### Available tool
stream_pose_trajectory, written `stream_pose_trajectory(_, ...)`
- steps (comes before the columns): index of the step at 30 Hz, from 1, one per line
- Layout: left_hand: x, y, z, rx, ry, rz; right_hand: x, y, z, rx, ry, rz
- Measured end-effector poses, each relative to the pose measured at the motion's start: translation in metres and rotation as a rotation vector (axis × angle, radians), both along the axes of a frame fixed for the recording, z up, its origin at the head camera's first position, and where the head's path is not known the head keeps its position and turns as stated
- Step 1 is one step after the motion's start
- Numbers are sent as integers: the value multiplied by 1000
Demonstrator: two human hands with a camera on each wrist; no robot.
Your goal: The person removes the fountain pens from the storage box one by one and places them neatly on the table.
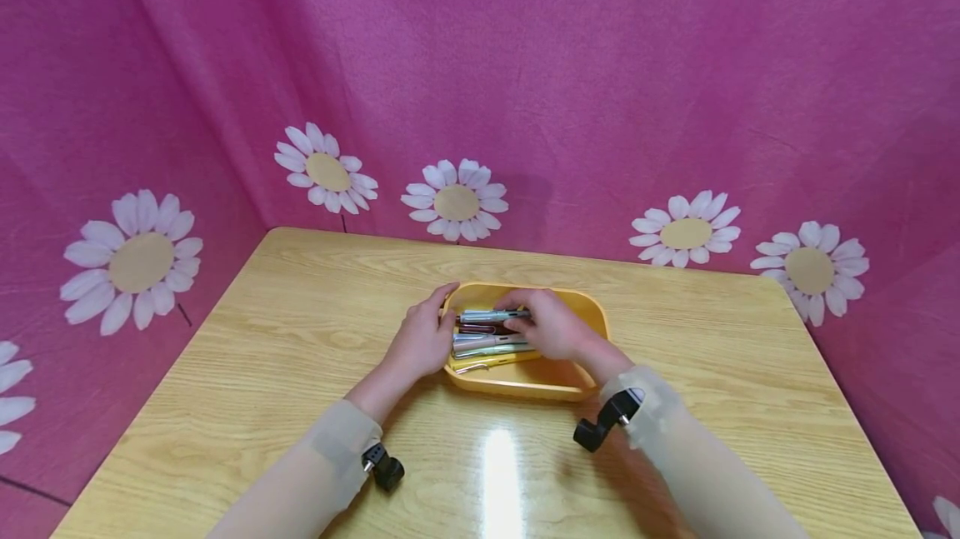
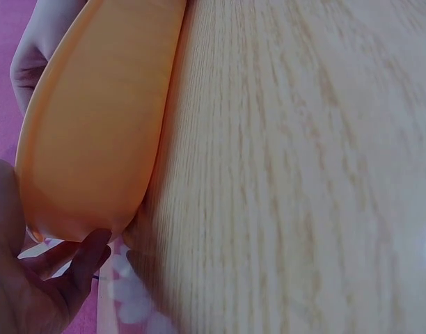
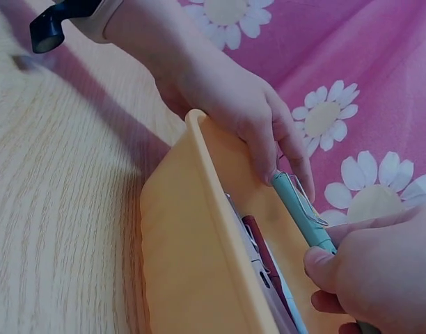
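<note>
A yellow-orange plastic basket [image 1: 517, 390] stands on the table, with several clip-capped pens lying side by side in it. My left hand [image 1: 426, 341] grips the basket's left end, fingers against the outside wall in the left wrist view. Inside the basket, my right hand [image 1: 553, 326] pinches a teal pen [image 3: 301, 212] between thumb and fingers. That pen's cap end comes close to the left hand's fingertips in the right wrist view; whether they touch I cannot tell. Below it lie a dark red pen [image 3: 266, 252], a greyish pen [image 1: 487, 341] and a yellow pen [image 1: 498, 361].
The wood-grain table [image 1: 337, 289] extends on all sides of the basket. Pink cloth [image 1: 525, 89] with large white daisies hangs behind and at both sides. A bright light reflection lies on the table in front.
</note>
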State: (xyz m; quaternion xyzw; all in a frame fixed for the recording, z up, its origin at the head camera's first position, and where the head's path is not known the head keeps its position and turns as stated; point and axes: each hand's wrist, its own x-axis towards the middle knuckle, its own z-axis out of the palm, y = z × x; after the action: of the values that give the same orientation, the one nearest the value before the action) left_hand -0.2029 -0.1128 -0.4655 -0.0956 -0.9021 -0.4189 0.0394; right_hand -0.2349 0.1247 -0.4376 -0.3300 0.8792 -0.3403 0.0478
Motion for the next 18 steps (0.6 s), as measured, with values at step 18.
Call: stream_pose_trajectory(18,1,2,2,6,-40,5,12,29,17,-49,-28,-35)
